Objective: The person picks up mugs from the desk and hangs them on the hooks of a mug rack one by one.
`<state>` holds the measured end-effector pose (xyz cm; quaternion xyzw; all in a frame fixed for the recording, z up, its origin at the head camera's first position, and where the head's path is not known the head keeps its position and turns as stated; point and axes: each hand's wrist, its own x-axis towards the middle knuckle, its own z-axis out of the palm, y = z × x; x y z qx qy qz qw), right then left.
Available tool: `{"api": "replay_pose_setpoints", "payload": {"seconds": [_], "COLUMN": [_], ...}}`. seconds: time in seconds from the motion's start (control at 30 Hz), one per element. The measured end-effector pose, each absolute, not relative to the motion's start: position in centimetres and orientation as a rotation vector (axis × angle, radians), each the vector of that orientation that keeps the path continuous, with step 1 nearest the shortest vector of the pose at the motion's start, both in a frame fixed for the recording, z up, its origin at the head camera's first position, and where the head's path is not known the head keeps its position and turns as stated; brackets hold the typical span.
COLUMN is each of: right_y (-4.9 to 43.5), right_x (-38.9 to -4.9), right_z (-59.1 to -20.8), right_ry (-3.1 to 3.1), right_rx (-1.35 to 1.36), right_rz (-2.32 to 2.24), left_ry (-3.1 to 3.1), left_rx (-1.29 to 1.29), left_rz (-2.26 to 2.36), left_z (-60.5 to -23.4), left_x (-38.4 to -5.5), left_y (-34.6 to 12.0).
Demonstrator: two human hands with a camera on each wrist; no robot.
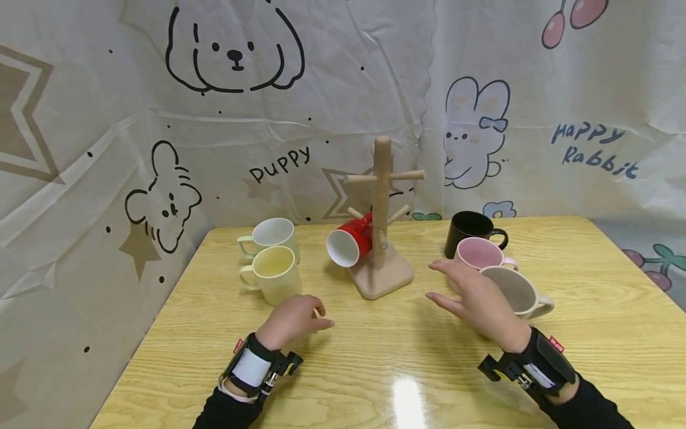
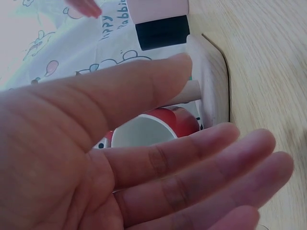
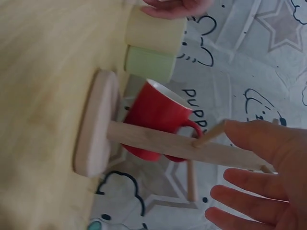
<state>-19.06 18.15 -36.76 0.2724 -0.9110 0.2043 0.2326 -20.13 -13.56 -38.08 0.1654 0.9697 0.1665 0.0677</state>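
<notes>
A red mug [image 1: 351,243] with a white inside hangs tilted by its handle from a lower peg of the wooden mug tree [image 1: 382,202]. My left hand [image 1: 295,322] is over the table in front of the yellow mug [image 1: 274,275], fingers relaxed and holding nothing. In the left wrist view its thumb and fingers spread apart. On the right, my right hand [image 1: 474,298] hovers beside the beige mug [image 1: 514,291] and the pink mug [image 1: 480,253], partly hiding both. Its fingers are extended, with nothing between them in the right wrist view.
A pale green mug [image 1: 276,234] stands behind the yellow one at the left. Behind the pink mug is a black mug [image 1: 468,231]. The upper pegs [image 1: 407,175] of the tree carry no mug. A printed cloth [image 1: 343,89] hangs behind the wooden table [image 1: 354,369].
</notes>
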Motion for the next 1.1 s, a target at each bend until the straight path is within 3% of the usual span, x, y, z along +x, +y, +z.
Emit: {"api": "replay_pose_setpoints", "payload": {"seconds": [0.3, 0.9, 1.1], "right_y": [17.7, 17.6, 17.6], "right_x": [-18.6, -18.2, -18.2], "right_z": [-38.7, -39.1, -39.3], "right_ry": [-2.555, -2.508, -2.529], "right_rx": [0.726, 0.755, 0.751], "right_rz": [0.539, 0.562, 0.557], "left_ry": [2.916, 2.955, 2.996], "left_rx": [0.477, 0.472, 0.653], "left_rz": [0.569, 0.647, 0.746], "left_z": [-38.0, -38.0, -37.1], "left_x": [-20.5, -20.6, -20.8], "left_y": [-13.4, -13.5, -14.6]}}
